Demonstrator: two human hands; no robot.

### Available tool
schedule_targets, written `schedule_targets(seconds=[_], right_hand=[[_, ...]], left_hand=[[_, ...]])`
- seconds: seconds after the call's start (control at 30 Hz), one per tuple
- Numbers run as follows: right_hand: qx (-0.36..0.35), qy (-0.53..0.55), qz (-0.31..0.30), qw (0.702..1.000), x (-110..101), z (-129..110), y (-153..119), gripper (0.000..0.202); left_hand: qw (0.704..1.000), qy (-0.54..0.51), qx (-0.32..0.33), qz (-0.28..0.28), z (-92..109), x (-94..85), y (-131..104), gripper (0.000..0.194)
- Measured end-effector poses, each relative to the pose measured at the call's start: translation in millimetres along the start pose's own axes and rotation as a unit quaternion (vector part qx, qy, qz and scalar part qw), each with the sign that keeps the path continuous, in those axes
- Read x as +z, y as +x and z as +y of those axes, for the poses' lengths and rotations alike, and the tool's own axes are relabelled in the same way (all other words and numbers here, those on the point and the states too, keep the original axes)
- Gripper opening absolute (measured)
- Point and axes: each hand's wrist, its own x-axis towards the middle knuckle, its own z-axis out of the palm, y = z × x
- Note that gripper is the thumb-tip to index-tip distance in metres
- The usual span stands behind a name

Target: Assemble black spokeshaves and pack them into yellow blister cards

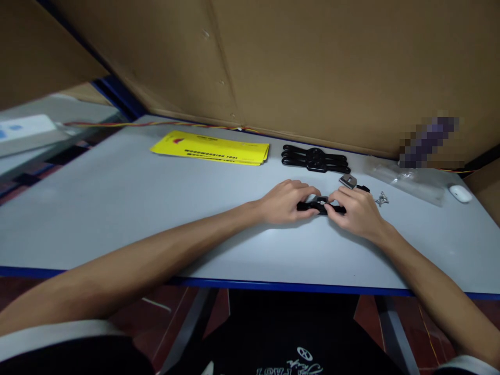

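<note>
Both hands meet over a black part with a small metal piece at its centre point(322, 205), low on the grey table. My left hand point(288, 202) grips its left end between thumb and fingers. On the right side, my right hand point(356, 209) pinches the same part near its middle. Just beyond the right hand lie a grey metal plate point(347, 180) and a small black piece point(363, 188), partly hidden by the fingers. Small silver screws or wing-like pieces point(382, 198) rest right of that hand. Several black parts with long arms point(315, 159) lie side by side behind the hands.
Yellow printed sheets point(211, 148) lie at the back left of the table point(117, 192). At the right are a clear plastic bag point(410, 182) and a white mouse point(460, 194). A cardboard wall point(297, 67) stands behind, with red and yellow wires point(175, 124) along its foot.
</note>
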Motion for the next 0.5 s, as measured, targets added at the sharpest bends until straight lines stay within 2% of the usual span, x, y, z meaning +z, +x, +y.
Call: schedule_targets(seconds=[0.27, 0.5], right_hand=[[0.001, 0.006, -0.032, 0.999, 4.9, 0.5, 1.1, 0.021], [0.022, -0.006, -0.005, 1.000, 14.8, -8.7, 5.0, 0.029]], left_hand=[[1.000, -0.004, 0.002, -0.001, -0.8, 0.6, 0.3, 0.049], [1.000, 0.000, 0.002, 0.004, 0.2, 0.9, 0.4, 0.047]])
